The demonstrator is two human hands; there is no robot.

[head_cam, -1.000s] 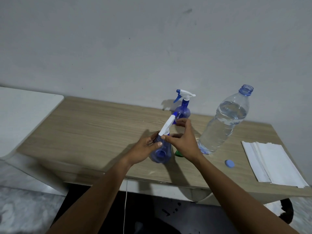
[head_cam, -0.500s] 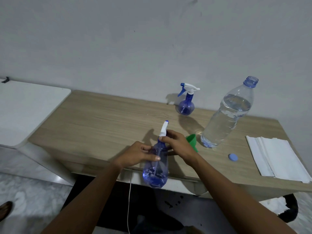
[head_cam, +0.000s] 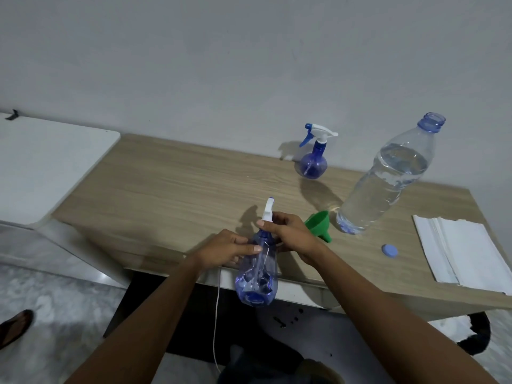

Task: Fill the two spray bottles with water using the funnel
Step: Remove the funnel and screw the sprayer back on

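Observation:
I hold a clear blue spray bottle (head_cam: 259, 275) over the near edge of the wooden table (head_cam: 177, 189). My left hand (head_cam: 224, 249) grips its upper body. My right hand (head_cam: 288, 234) grips the neck at its white spray head (head_cam: 268, 210). A second blue spray bottle (head_cam: 313, 164) with a white and blue trigger stands upright at the back by the wall. A green funnel (head_cam: 318, 224) lies on its side just right of my right hand. A large open water bottle (head_cam: 388, 178), mostly full, stands to the right of the funnel.
A blue cap (head_cam: 389, 250) lies on the table in front of the water bottle. A stack of white paper towels (head_cam: 465, 250) sits at the right end. A white surface (head_cam: 41, 164) adjoins the table on the left. A sandalled foot (head_cam: 13, 327) shows on the floor.
Both hands brought the spray bottle from over the table toward me and lower, past the near edge. The green funnel, hidden behind my right hand before, is now visible.

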